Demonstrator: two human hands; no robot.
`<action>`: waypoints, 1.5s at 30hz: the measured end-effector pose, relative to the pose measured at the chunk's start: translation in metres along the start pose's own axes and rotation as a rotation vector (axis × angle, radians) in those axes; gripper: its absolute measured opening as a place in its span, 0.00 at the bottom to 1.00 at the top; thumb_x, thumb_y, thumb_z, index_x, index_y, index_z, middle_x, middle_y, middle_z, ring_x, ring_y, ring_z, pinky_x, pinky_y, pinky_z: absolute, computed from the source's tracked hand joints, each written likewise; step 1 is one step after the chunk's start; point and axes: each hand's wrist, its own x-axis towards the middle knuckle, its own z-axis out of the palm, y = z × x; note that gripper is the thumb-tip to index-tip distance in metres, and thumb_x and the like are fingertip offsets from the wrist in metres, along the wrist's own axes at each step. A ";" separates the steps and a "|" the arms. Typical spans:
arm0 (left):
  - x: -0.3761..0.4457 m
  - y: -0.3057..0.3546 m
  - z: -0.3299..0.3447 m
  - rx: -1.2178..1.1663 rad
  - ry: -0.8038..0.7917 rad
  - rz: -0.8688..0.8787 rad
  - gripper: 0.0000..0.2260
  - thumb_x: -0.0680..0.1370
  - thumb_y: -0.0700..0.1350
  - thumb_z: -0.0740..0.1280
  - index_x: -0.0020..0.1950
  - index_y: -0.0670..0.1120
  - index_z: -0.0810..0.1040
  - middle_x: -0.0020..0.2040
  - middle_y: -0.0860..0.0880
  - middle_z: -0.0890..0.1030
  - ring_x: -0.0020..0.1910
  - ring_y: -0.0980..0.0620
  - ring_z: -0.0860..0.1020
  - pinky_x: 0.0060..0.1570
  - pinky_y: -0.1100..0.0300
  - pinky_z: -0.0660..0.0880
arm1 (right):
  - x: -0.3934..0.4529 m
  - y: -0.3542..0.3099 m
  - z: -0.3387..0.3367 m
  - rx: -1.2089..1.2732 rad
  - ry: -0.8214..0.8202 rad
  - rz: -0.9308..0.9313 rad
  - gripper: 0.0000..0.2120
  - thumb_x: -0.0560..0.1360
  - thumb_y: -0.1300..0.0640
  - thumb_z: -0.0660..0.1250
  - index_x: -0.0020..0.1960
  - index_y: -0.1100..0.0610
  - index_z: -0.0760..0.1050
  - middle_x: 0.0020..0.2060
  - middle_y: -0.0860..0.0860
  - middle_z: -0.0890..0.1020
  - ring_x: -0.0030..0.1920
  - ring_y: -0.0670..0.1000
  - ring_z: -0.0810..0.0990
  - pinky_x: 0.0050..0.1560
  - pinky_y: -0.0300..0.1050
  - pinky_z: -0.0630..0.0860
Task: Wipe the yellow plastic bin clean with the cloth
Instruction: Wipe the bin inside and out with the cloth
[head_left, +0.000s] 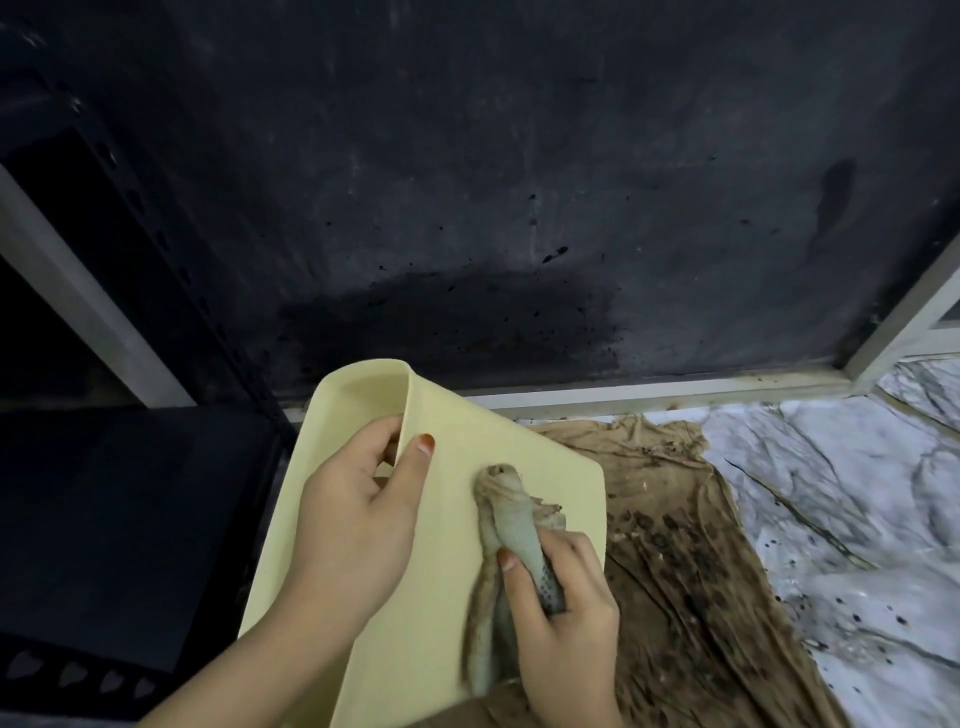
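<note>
The pale yellow plastic bin (447, 441) is tilted on its side, its outer wall facing up and its open mouth to the left. My left hand (353, 525) grips the bin's upper rim, thumb on the outer wall and fingers inside. My right hand (566, 618) holds a bunched grey-beige cloth (506, 519) and presses it against the outer wall. The cloth's lower end hangs blurred past the bin's near edge.
A dirty brown cloth (691, 561) lies spread on the marble-patterned floor (841, 493) under and to the right of the bin. A stained black wall (519, 208) with a pale baseboard stands behind. A black slotted metal shelf (130, 519) is at the left.
</note>
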 end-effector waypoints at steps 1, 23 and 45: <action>-0.002 0.000 0.000 -0.001 -0.009 0.025 0.08 0.77 0.48 0.63 0.44 0.59 0.80 0.39 0.43 0.83 0.36 0.36 0.80 0.33 0.44 0.79 | 0.005 -0.005 0.002 0.024 -0.002 -0.001 0.09 0.67 0.62 0.68 0.47 0.56 0.80 0.40 0.46 0.78 0.44 0.37 0.77 0.43 0.24 0.68; -0.021 -0.017 -0.009 -0.061 -0.141 0.055 0.07 0.75 0.47 0.66 0.47 0.58 0.83 0.36 0.59 0.84 0.32 0.61 0.79 0.31 0.70 0.74 | 0.091 0.089 -0.055 -0.117 0.119 0.606 0.15 0.74 0.55 0.66 0.30 0.56 0.73 0.27 0.55 0.76 0.29 0.54 0.74 0.32 0.45 0.68; -0.006 0.016 -0.016 -0.115 0.018 -0.174 0.05 0.72 0.45 0.68 0.40 0.47 0.83 0.43 0.32 0.81 0.40 0.30 0.80 0.46 0.35 0.76 | 0.031 0.067 -0.071 -0.244 0.176 0.450 0.06 0.72 0.59 0.69 0.48 0.59 0.80 0.40 0.55 0.77 0.43 0.54 0.73 0.45 0.42 0.63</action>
